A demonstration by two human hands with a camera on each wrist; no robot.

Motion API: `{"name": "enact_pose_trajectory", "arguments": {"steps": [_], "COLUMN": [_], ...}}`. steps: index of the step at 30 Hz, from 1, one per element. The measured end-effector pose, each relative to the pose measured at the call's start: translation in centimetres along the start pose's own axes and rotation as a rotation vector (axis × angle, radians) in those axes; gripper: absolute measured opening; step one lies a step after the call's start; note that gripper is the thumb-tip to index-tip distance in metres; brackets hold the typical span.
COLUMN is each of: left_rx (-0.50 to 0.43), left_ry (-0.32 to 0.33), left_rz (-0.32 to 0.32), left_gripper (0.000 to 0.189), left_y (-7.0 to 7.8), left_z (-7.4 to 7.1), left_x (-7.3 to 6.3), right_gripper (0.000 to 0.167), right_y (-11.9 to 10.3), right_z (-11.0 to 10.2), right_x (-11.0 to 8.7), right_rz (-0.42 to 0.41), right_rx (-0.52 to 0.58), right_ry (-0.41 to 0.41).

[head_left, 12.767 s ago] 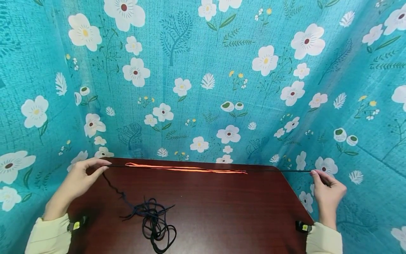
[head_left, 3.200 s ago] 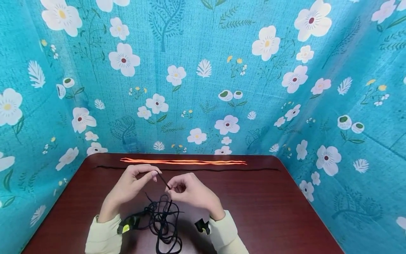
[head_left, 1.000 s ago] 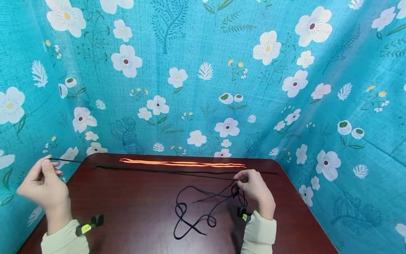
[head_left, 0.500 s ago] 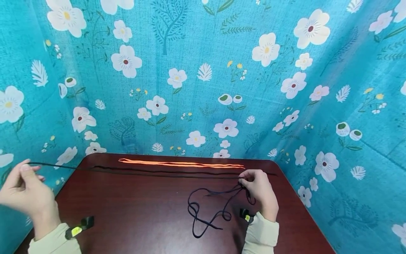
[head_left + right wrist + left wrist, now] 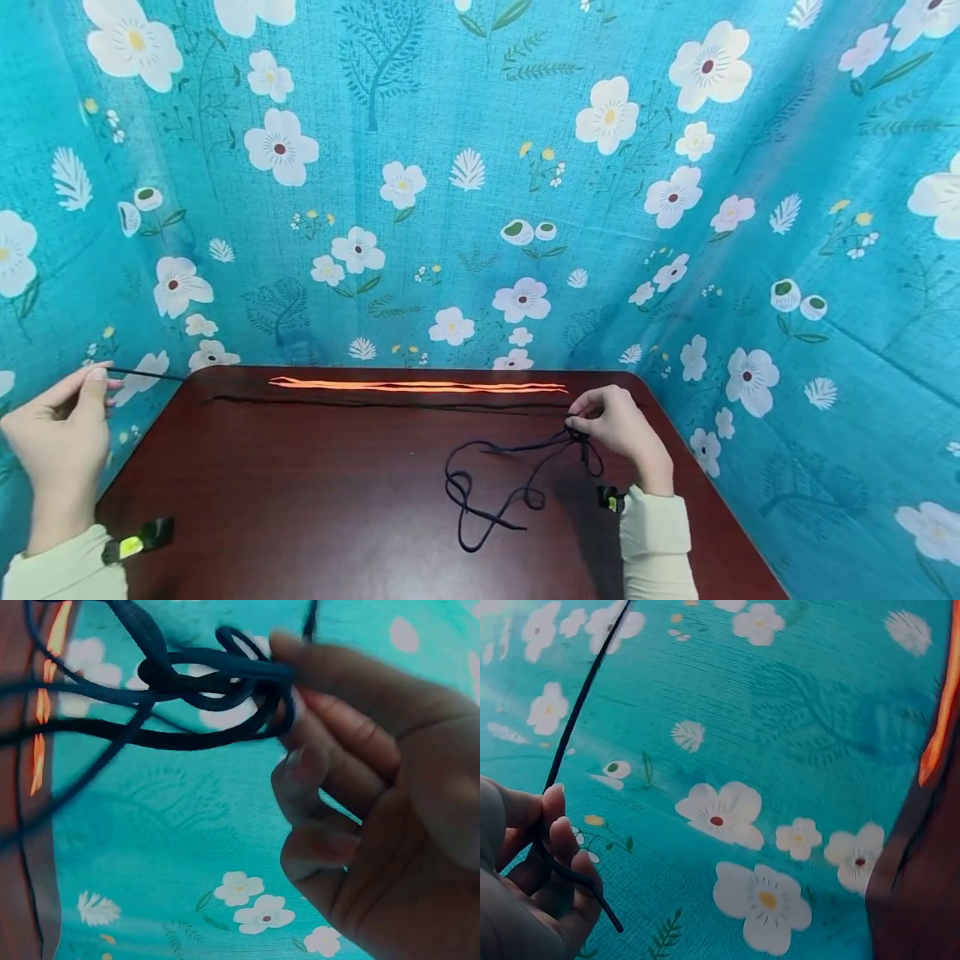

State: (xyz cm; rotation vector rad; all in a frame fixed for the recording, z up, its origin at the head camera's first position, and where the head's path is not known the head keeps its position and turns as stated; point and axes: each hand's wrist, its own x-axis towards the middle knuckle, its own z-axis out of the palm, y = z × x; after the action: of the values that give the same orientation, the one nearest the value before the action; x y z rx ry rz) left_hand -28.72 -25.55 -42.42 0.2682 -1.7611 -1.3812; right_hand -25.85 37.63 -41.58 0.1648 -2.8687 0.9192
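Note:
My left hand (image 5: 63, 437), beyond the table's left edge, pinches a black cord (image 5: 146, 374) near one end. In the left wrist view a short tail of that cord (image 5: 609, 911) sticks out past the fingers. The cord runs across the table to my right hand (image 5: 621, 429), whose thumb and fingers grip a knotted bunch (image 5: 576, 433) of it. Loops of the tangle (image 5: 202, 682) show close up in the right wrist view. From the bunch a loose, looping length (image 5: 468, 500) trails leftward over the table.
Near the back edge of the dark red table (image 5: 300, 508) lies a doubled orange lace (image 5: 416, 387). Just in front of it a separate black cord (image 5: 247, 400) lies stretched out. A blue flowered cloth (image 5: 420, 275) hangs behind and at both sides.
A straight black cord came to lie before the orange lace. Later my hands, first together over the tangle, moved apart, drawing a length out between them; the bunch shifted right with my right hand.

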Motion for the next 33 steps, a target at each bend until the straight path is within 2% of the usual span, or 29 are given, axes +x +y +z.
{"name": "enact_pose_trajectory", "arguments": {"steps": [2, 6, 10, 13, 15, 17, 20, 21, 22, 24, 28, 30, 33], "left_rx": [0.031, 0.079, 0.121, 0.165, 0.199, 0.227, 0.253, 0.265, 0.271, 0.279, 0.293, 0.281, 0.261], "left_ry": [-0.003, 0.004, -0.022, -0.039, -0.038, -0.04, -0.052, -0.06, -0.066, -0.084, -0.1, -0.1, -0.106], "left_rz": [0.017, 0.0, -0.079, -0.133, -0.14, -0.127, -0.083, -0.095, -0.093, -0.105, -0.117, -0.074, -0.021], "left_gripper": [0.033, 0.032, 0.032, 0.034, 0.036, 0.033, 0.034, 0.033, 0.036, 0.042, 0.043, 0.039, 0.037], "left_y": [-0.1, 0.1, -0.1, -0.8, -2.0, -4.6, -9.2, -10.5, -10.7, -9.8, -6.3, -6.4, -6.6], "left_z": [-0.3, -0.7, -1.1, -1.4, -1.7, -1.9, -2.1, -2.2, -2.3, -2.4, -2.5, -2.4, -2.3], "left_x": [0.1, 0.5, 1.5, 2.3, 3.3, 4.8, 7.6, 8.4, 8.7, 8.5, 6.9, 6.8, 6.6], "right_gripper": [0.008, 0.01, 0.011, 0.012, 0.014, 0.015, 0.017, 0.017, 0.016, 0.012, 0.006, 0.009, 0.011], "right_y": [0.7, 2.1, 3.3, 4.1, 4.6, 5.0, 5.8, 6.1, 6.4, 6.9, 7.0, 6.5, 5.4], "right_z": [-0.2, -0.3, -0.1, 0.2, 0.4, 0.6, 0.7, 0.8, 0.8, 0.8, 0.6, 0.4, -0.1], "right_x": [-0.2, -0.6, -0.7, -0.6, -0.6, -0.5, -0.6, -0.7, -0.7, -0.8, -1.0, -1.1, -1.3], "right_rz": [-0.011, 0.001, 0.036, 0.052, 0.062, 0.076, 0.087, 0.085, 0.076, 0.054, -0.074, -0.139, -0.216], "right_rx": [-0.016, -0.04, -0.022, -0.051, -0.094, -0.144, -0.193, -0.193, -0.184, -0.149, -0.064, -0.038, -0.012], "right_ry": [-0.034, -0.096, -0.12, -0.126, -0.129, -0.125, -0.119, -0.119, -0.127, -0.145, -0.155, -0.121, -0.013]}}
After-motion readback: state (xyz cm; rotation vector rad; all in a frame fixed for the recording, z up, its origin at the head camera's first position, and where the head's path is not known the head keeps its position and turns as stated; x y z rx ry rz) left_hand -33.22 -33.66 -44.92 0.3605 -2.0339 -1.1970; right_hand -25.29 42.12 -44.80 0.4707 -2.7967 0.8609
